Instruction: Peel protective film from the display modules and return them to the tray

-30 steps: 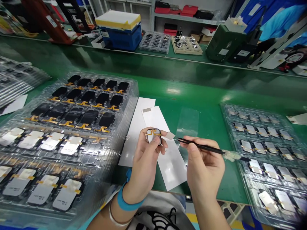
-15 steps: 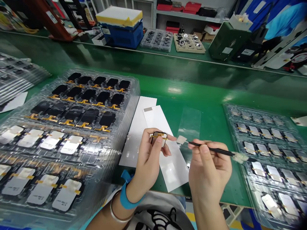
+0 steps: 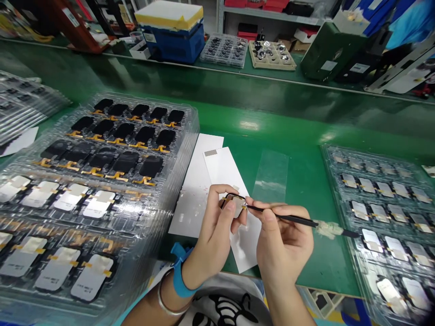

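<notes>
Between the thumb and fingers of my left hand (image 3: 217,226) is a small display module (image 3: 238,207), black-edged, its back turned up and partly under my thumb. My right hand (image 3: 283,240) grips a thin black tool that looks like tweezers (image 3: 295,219), with whitish wrapping near its rear end. The tool's tip reaches the module's back, where a small greyish sticker (image 3: 239,209) lies against it; I cannot tell whether the tip still pinches it. Beneath my hands are white sheets (image 3: 222,167), the upper one with a grey patch at its top corner.
Stacked clear trays (image 3: 183,149) of display modules stand at left, some black side up, others silver side up. Another clear tray (image 3: 336,181) of silver modules lies at right. A clear film (image 3: 272,174) rests on the green bench. A blue box (image 3: 176,45) stands on the back ledge.
My right hand has moved left with the tool, bringing the sticker from beside the display module onto its back. My left hand keeps its hold, shifted slightly right and down.
</notes>
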The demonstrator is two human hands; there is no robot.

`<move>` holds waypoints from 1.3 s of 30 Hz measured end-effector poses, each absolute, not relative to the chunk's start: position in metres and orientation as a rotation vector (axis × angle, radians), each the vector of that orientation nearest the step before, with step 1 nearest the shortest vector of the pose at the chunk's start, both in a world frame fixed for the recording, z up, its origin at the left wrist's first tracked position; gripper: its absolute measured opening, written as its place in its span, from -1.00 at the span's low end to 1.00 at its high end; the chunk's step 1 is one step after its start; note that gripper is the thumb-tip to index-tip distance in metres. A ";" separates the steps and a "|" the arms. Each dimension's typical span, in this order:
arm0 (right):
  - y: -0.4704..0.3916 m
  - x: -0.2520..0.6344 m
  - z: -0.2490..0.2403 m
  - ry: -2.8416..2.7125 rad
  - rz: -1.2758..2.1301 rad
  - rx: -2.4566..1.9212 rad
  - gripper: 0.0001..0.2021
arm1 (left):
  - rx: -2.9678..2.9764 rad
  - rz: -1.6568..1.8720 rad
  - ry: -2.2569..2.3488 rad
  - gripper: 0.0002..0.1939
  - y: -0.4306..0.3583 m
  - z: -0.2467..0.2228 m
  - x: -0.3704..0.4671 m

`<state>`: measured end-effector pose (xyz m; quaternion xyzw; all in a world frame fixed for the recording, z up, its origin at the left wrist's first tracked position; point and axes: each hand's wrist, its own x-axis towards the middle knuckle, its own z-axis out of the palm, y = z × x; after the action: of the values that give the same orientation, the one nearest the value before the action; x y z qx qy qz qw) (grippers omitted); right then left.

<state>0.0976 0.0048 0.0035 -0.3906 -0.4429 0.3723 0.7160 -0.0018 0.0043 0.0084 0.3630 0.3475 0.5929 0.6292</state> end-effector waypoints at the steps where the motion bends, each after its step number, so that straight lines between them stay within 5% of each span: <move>1: 0.005 0.097 0.004 -0.992 0.817 -0.860 -0.86 | 0.833 1.366 0.793 -0.88 0.004 0.008 -0.001; 39: 0.004 0.093 0.004 -1.037 0.747 -0.889 -0.85 | 0.842 1.421 0.861 -0.92 0.006 0.011 0.001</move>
<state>0.0934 0.0044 0.0035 -0.4008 -0.4679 0.3368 0.7120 0.0015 0.0060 0.0111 0.3627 0.3708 0.6121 0.5969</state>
